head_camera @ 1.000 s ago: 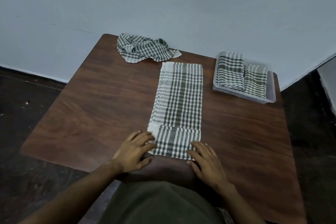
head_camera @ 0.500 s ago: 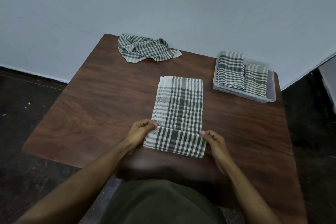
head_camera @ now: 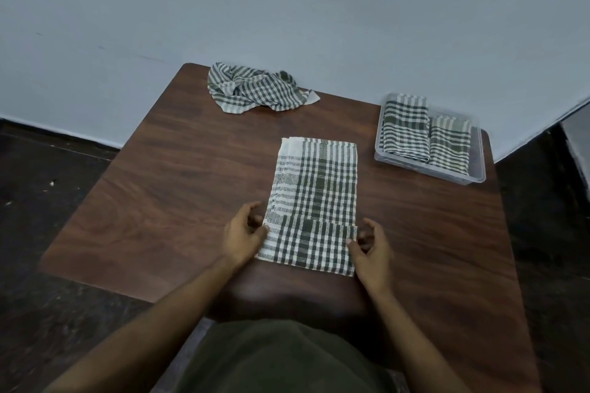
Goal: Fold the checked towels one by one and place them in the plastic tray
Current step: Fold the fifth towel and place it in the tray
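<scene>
- Four checked towels in view: one half-folded towel (head_camera: 314,201) lies flat on the wooden table (head_camera: 166,195) at centre; its near end is turned up over itself in a short band.
- Left hand (head_camera: 244,234), at 9 o'clock of that band: fingers loosely curled and parted, thumb tip touching the band's left edge; no cloth is pinched.
- Right hand (head_camera: 370,247), at 3 o'clock of the band: fingers likewise parted and curled, thumb resting on the band's right edge; slightly blurred, with no cloth clasped.
- Crumpled towel (head_camera: 258,91): an unfolded heap at 11 o'clock from the flat towel, near the table's far edge and the wall (head_camera: 287,9).
- Plastic tray (head_camera: 478,169): clear, at 2 o'clock from the flat towel, by the table's far right corner, apart from the towel.
- Folded towels (head_camera: 405,128): two, side by side within the tray, the left one sitting higher than the right.
</scene>
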Demonstrator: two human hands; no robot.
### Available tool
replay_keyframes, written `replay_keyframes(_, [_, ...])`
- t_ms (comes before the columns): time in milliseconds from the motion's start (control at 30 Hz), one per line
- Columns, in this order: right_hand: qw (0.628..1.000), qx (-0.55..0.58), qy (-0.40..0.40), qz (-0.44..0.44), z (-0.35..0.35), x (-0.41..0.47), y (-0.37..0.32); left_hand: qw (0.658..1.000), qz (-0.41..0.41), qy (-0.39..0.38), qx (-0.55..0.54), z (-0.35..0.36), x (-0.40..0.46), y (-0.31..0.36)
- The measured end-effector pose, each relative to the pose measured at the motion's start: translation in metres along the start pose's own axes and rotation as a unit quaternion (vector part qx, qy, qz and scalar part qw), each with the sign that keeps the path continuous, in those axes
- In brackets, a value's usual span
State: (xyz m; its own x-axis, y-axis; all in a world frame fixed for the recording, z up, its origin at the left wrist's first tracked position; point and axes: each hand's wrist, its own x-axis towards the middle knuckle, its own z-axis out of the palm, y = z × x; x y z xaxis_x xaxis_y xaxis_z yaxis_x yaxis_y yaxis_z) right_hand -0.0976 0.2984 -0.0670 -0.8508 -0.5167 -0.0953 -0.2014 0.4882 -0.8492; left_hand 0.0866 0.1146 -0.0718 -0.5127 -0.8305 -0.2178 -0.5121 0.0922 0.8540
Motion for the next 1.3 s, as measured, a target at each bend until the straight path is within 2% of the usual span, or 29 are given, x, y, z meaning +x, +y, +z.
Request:
replay_keyframes(67, [0.977,-0.134,0.007,-0.166,-0.008,-0.01,0.008,0.976,0.133,0.038,0.17,-0.008,-0.013,-0.004])
replay_keyframes(133, [0.92,-0.246,-0.071,-0.297,-0.017,-0.015,0.021,0.919,0.29,-0.016,0.267,-0.015,-0.022,-0.013])
replay_keyframes(167, [0.89,-0.294,-0.117,-0.328,-0.02,-0.015,0.029,0.888,0.34,-0.061,0.303,-0.017,-0.023,-0.018])
replay_keyframes(233, [0.851,-0.354,-0.164,-0.351,-0.021,-0.014,0.04,0.845,0.38,-0.111,0.359,-0.016,-0.019,-0.029])
replay_keyframes(367, [0.862,-0.344,-0.164,-0.335,-0.017,-0.01,0.031,0.825,0.402,-0.099,0.385,-0.011,-0.012,-0.024])
replay_keyframes(433, [0.886,-0.312,-0.202,-0.278,-0.022,-0.007,0.022,0.838,0.389,-0.119,0.364,-0.014,-0.012,-0.015])
replay_keyframes(467, [0.907,-0.262,-0.229,-0.237,-0.028,-0.004,0.015,0.864,0.361,-0.138,0.324,-0.017,-0.012,-0.009])
replay_keyframes(533, [0.946,-0.103,-0.276,-0.133,-0.04,0.001,-0.002,0.94,0.223,-0.195,0.171,-0.023,-0.013,0.007])
replay_keyframes(567, [0.954,-0.026,-0.288,-0.078,-0.045,0.004,-0.008,0.965,0.144,-0.209,0.071,-0.022,-0.012,0.014])
replay_keyframes(600, [0.958,0.043,-0.28,-0.039,-0.047,0.007,-0.014,0.975,0.082,-0.205,-0.021,-0.019,-0.008,0.021])
replay_keyframes(667, [0.965,0.132,-0.225,0.026,-0.043,0.016,-0.02,0.976,-0.003,-0.166,-0.139,-0.011,0.005,0.031])
replay_keyframes(733, [0.954,0.2,-0.188,0.121,-0.032,0.025,-0.02,0.962,-0.083,-0.133,-0.222,-0.002,0.016,0.04])
replay_keyframes(800, [0.943,0.224,-0.171,0.179,-0.023,0.031,-0.016,0.946,-0.142,-0.108,-0.272,0.004,0.021,0.041])
replay_keyframes(867, [0.939,0.235,-0.165,0.191,-0.017,0.036,-0.011,0.946,-0.16,-0.09,-0.265,0.007,0.024,0.035])
replay_keyframes(967, [0.949,0.221,-0.139,0.177,-0.01,0.038,-0.006,0.969,-0.136,-0.07,-0.193,0.01,0.026,0.025])
replay_keyframes(1100, [0.985,0.118,-0.068,0.106,0.001,0.04,0.003,0.986,-0.095,-0.018,-0.135,0.014,0.025,0.018])
replay_keyframes(1167, [1.0,0.017,-0.012,0.015,0.0,0.035,0.005,0.998,-0.049,0.023,-0.045,0.015,0.018,0.016])
replay_keyframes(1200, [0.997,-0.054,0.013,-0.061,-0.003,0.032,0.008,0.999,-0.012,0.039,0.026,0.013,0.013,0.014])
replay_keyframes(1233, [0.981,-0.128,0.02,-0.145,-0.007,0.026,0.01,0.992,0.045,0.049,0.104,0.01,0.007,0.011])
replay_keyframes(1300, [0.926,-0.239,-0.042,-0.288,-0.016,0.017,0.02,0.949,0.215,0.03,0.227,0.003,-0.004,0.002])
